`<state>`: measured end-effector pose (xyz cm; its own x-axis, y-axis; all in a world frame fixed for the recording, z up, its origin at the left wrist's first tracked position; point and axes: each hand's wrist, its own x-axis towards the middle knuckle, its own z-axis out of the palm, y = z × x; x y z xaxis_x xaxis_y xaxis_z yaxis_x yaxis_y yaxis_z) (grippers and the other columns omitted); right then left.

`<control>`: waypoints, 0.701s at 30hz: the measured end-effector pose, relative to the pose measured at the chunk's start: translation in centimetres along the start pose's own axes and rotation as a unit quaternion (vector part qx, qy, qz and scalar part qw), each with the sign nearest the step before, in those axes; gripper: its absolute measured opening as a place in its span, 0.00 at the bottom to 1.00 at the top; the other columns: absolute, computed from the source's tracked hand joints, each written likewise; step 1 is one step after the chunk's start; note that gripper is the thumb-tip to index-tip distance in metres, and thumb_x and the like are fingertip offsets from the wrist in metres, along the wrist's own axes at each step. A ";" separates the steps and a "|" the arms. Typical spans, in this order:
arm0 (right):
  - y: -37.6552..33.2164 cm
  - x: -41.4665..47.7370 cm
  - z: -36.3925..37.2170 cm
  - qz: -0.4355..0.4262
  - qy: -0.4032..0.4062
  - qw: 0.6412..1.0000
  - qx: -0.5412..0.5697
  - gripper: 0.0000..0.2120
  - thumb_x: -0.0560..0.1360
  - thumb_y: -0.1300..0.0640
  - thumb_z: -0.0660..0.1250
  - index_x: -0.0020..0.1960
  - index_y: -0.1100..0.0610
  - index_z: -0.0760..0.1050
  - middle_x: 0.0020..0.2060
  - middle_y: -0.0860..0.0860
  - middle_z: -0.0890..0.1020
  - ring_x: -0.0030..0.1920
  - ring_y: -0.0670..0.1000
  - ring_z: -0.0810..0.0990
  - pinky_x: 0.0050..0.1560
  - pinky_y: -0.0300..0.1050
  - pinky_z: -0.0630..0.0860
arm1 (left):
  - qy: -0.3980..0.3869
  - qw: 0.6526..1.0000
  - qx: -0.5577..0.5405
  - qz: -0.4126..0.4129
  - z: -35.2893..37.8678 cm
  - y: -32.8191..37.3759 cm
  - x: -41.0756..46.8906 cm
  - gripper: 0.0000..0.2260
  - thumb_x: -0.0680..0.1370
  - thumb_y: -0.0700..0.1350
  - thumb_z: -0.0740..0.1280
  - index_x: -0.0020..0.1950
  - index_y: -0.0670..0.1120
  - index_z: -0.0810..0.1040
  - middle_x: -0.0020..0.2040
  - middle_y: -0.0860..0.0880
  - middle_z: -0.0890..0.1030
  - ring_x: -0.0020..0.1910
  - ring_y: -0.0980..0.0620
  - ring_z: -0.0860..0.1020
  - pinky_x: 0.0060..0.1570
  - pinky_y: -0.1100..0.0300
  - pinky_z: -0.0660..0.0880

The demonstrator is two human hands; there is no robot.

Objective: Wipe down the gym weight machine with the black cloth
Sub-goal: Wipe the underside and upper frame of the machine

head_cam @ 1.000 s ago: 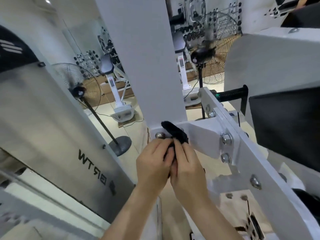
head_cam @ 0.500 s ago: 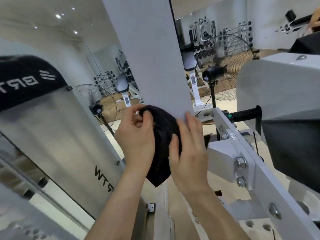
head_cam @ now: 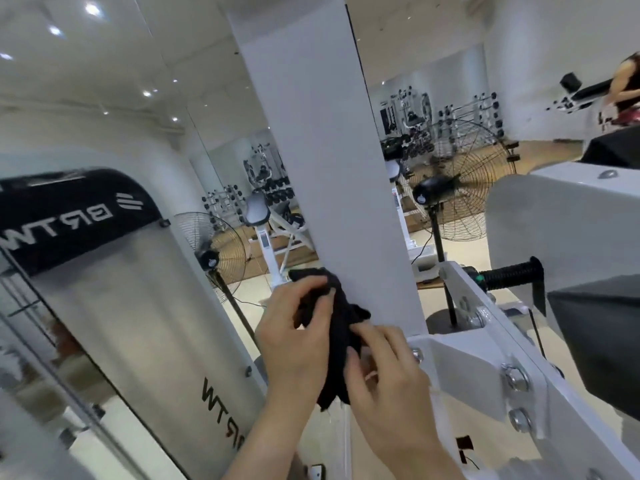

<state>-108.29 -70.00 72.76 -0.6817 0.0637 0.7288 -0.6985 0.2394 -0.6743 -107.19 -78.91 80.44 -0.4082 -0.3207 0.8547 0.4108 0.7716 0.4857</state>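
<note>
The black cloth is bunched against the left edge of the weight machine's white upright post. My left hand grips the cloth from the left, fingers curled over its upper part. Lower right, my right hand holds the cloth too, fingertips pressing it near the foot of the post, beside the bolted white bracket. A loose tail of cloth hangs down between my wrists.
The frosted shroud of the weight stack stands close on the left. To the right, a white arm with bolts, a black rubber handle and a black pad. Two standing fans and benches are behind. A person stands at far upper right.
Both hands lifted the cloth from the bracket bolt up onto the post's left edge, then slid it back down a little. The right hand's fingers now curl onto the cloth.
</note>
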 end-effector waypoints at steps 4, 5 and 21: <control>-1.8 2.8 -0.9 0.001 0.035 0.997 0.073 0.16 0.74 0.60 0.70 0.58 0.47 0.72 0.49 0.42 0.73 0.39 0.44 0.80 0.37 0.45 0.80 | -0.063 0.994 -0.064 0.066 0.8 2.6 1.9 0.16 0.74 0.38 0.72 0.52 0.58 0.73 0.55 0.58 0.81 0.58 0.58 0.78 0.54 0.66 0.75; -1.6 3.6 -1.0 -0.005 0.059 0.997 0.049 0.14 0.74 0.64 0.70 0.54 0.49 0.74 0.46 0.43 0.74 0.38 0.45 0.79 0.36 0.46 0.78 | -0.096 0.988 -0.022 0.121 1.0 2.3 1.5 0.14 0.76 0.39 0.69 0.54 0.56 0.74 0.60 0.56 0.79 0.62 0.57 0.76 0.59 0.64 0.73; -5.4 14.7 0.6 -0.186 0.198 0.961 -0.052 0.33 0.69 0.66 0.60 0.74 0.63 0.61 0.74 0.58 0.65 0.72 0.53 0.68 0.69 0.45 0.66 | -0.174 0.730 0.314 0.582 2.0 8.0 19.8 0.21 0.82 0.49 0.56 0.75 0.47 0.67 0.76 0.48 0.65 0.77 0.51 0.58 0.63 0.54 0.68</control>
<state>-114.64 -70.92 87.09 -0.2392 0.3137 0.9189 -0.8379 0.4115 -0.3586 -113.63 -77.95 100.89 -0.3069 0.8277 0.4698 0.2344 0.5442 -0.8056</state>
